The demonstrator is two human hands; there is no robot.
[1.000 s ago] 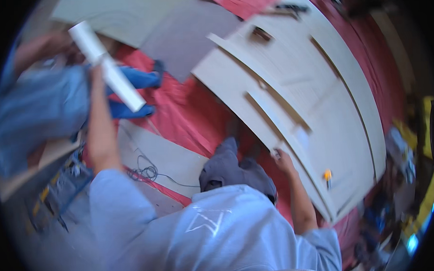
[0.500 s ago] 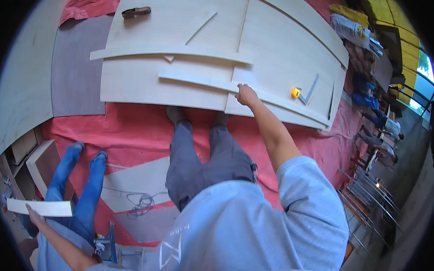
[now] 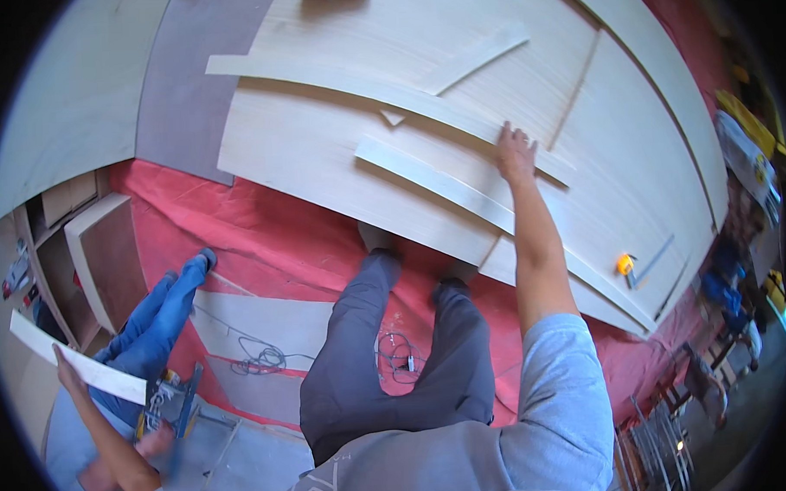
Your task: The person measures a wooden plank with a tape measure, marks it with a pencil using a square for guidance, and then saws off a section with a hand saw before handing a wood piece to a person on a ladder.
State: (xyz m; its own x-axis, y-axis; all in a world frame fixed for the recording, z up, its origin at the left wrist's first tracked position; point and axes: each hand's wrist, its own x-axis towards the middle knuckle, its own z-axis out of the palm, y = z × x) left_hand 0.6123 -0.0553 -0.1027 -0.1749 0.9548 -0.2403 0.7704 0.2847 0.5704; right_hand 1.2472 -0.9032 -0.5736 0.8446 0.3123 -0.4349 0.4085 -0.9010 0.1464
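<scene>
At lower left my left hand grips a pale wooden strip. My right hand reaches over a large pale panel, fingers spread on the right part of a long strip. Nearer me lies a second long strip. A small triangular offcut sits between them, and a short diagonal piece beyond. A yellow tape measure and a metal square rest at the panel's right.
A person in blue jeans is close at my left, beside open wooden cabinet boxes. A red sheet covers the floor, with cable coils. Other people and metal rods are at the right.
My right hand has moved from the nearer strip up to the farther one. My left hand still holds its strip at the left, lower than a second ago. The view has swung round.
</scene>
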